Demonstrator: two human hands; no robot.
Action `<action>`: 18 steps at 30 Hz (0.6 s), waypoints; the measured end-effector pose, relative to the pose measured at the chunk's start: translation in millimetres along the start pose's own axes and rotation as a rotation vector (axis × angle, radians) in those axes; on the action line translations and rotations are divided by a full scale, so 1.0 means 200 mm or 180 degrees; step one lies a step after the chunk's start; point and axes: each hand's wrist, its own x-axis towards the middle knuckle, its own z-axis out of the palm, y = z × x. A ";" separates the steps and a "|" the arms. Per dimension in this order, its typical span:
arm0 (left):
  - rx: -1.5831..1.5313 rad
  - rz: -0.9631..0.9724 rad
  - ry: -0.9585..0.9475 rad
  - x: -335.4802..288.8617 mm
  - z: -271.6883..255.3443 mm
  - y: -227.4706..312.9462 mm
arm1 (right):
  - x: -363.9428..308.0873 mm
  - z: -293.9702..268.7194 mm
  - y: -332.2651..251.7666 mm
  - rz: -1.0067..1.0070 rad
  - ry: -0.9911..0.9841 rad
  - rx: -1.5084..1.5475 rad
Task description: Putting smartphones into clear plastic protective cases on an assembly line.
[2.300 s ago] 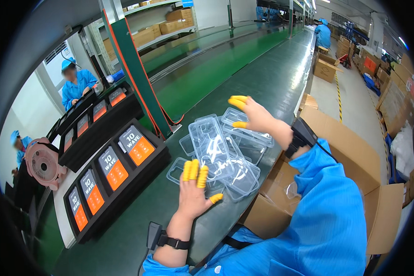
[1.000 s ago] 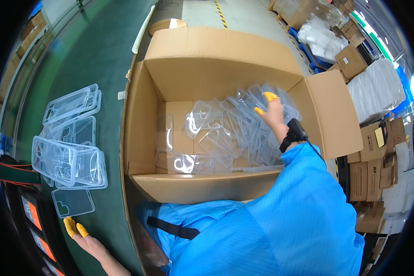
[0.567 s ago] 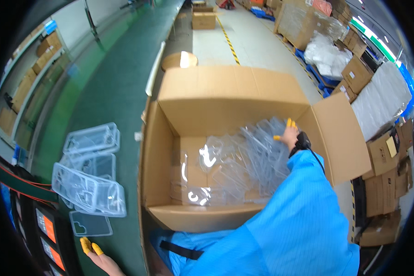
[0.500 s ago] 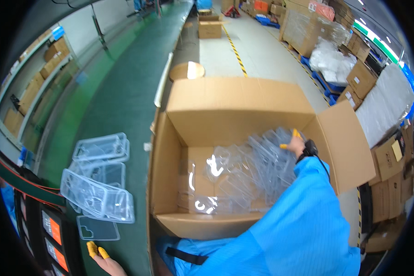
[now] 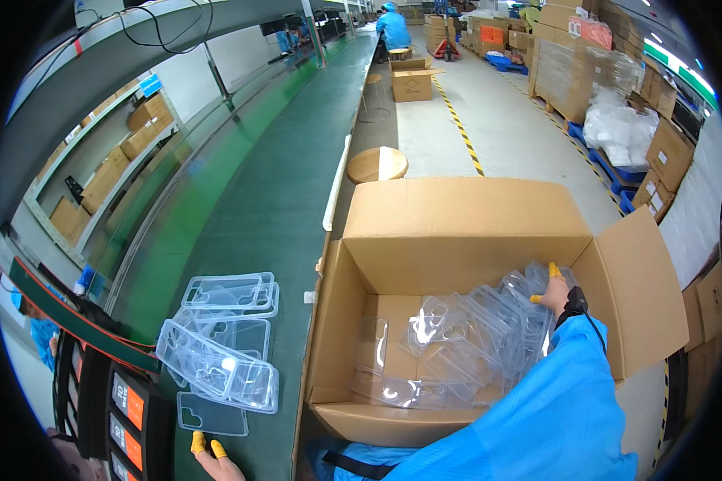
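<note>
So the right hand (image 5: 555, 293) is over in the open cardboard box (image 5: 461, 210), at the far right end of a messy pile of clear plastic blister trays (image 5: 489, 329). Thumb and finger look apart there, but I honestly can't tell if that grip has a tray between them. The left hand (image 5: 217, 466) is half cut off at the bottom, two fingers in yellow finger cots (image 5: 199, 442) spread a bit, tips just beside a flat clear tray (image 5: 212, 416) on the green desk (image 5: 273, 232). More clear trays (image 5: 221, 361) are stacked crookedly right behind it. As for labels, the dark-and-orange printed packages (image 5: 135, 410) sit in black holders at lower left, pale lettering above the orange part, tilted and small. The carton (image 5: 411, 86) up the aisle has a printed mark too tiny to make out, and the boxes (image 5: 669, 159) on the right carry white stickers.
</note>
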 end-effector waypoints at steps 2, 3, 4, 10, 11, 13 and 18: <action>-0.0042 0.0163 0.0006 0.00 0.02 -0.06 | 0.02 -0.03 -0.01 0.0044 -0.0196 -0.0035; -0.0026 0.0160 0.0040 -0.01 0.02 -0.08 | 0.02 -0.05 -0.04 0.0033 -0.0200 -0.0012; -0.0013 0.0168 0.0060 -0.01 0.02 -0.09 | 0.01 -0.06 -0.09 0.0071 -0.0163 -0.0274; -0.0033 0.0154 -0.0040 -0.02 0.00 -0.09 | -0.03 0.07 -0.12 0.0156 0.0014 -0.0955; 0.0134 0.0213 0.0056 -0.02 0.00 -0.09 | -0.07 0.03 -0.16 0.0177 0.0220 -0.0967; -0.0123 -0.0041 0.0005 -0.04 0.04 -0.15 | -0.02 0.10 -0.13 0.0135 0.0477 -0.1003; -0.0558 -0.0093 0.0059 -0.03 0.08 -0.19 | -0.02 0.08 -0.11 0.0371 0.0206 -0.0823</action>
